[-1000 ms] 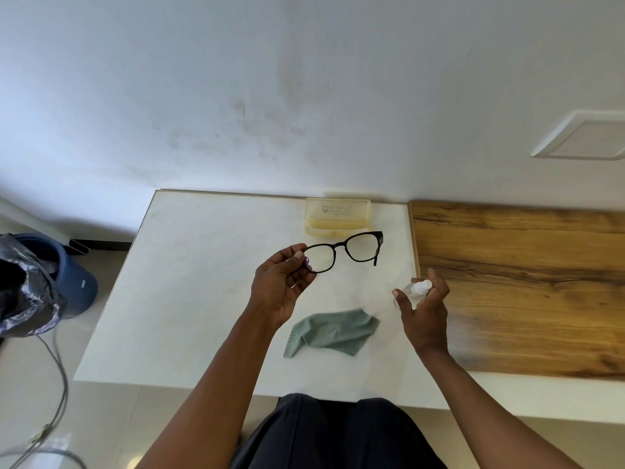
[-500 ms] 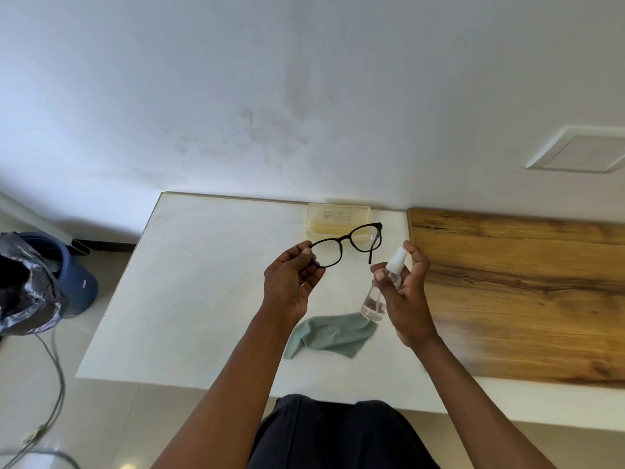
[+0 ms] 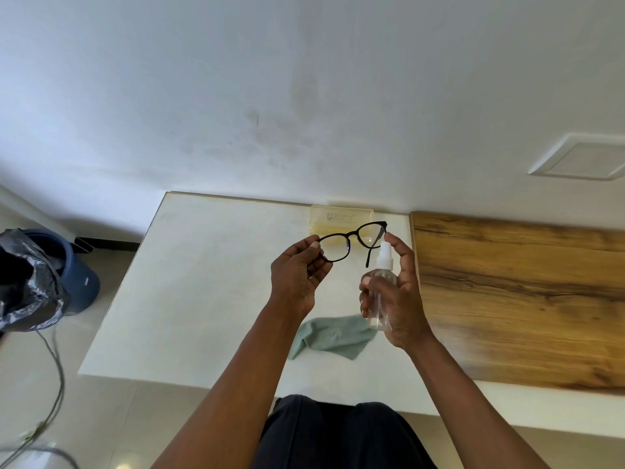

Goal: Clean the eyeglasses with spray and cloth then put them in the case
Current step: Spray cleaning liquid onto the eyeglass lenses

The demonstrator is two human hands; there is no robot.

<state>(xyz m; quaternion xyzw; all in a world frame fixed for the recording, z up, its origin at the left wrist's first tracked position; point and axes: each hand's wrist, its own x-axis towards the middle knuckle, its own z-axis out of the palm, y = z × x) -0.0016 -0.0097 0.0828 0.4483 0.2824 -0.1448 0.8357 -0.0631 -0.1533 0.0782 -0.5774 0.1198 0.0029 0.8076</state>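
Black-framed eyeglasses [image 3: 351, 239] hang in the air above the white table [image 3: 189, 286], pinched at their left end by my left hand [image 3: 299, 277]. My right hand [image 3: 397, 292] grips a clear spray bottle [image 3: 380, 292] with a white nozzle, upright, its top just below the right lens; my index finger lies over the nozzle. A grey-green cloth [image 3: 333, 335] lies crumpled on the table beneath my hands. A pale yellow translucent case [image 3: 341, 220] sits at the back of the table against the wall, behind the glasses.
A wooden board [image 3: 521, 292] covers the surface to the right of the white table. On the floor at the left stand a blue bin [image 3: 79, 282] with a black bag [image 3: 27, 286], and cables trail nearby. My dark-clothed legs show at the bottom.
My right hand has lifted the spray bottle from the table's right side up to the glasses' right lens. My left hand has raised the glasses slightly.
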